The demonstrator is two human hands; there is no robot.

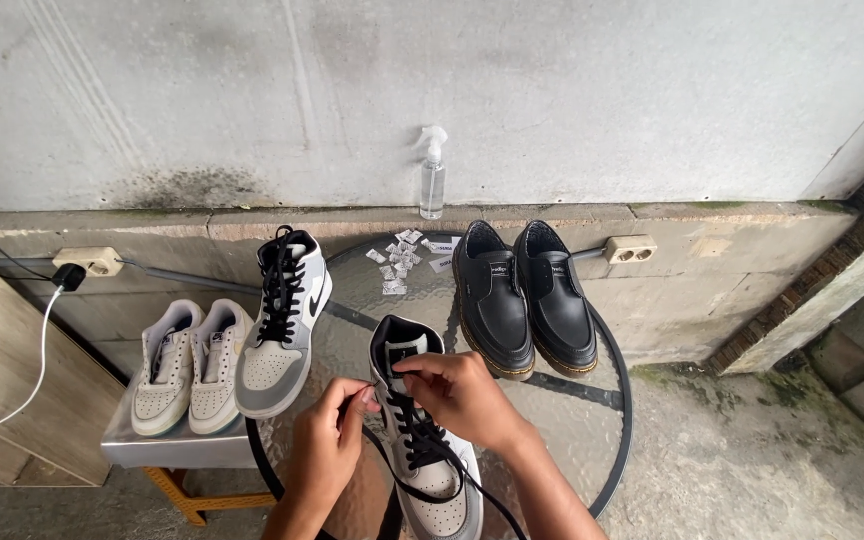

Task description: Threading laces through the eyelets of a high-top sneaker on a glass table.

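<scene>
Both hands, left hand and right hand, pinch the black lace of a grey-and-white high-top sneaker. Sneaker rests on a round glass table, near a pair of black leather shoes.

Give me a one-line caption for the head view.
Both hands, left and right, lace a grey-white sneaker on a round glass table.
</scene>
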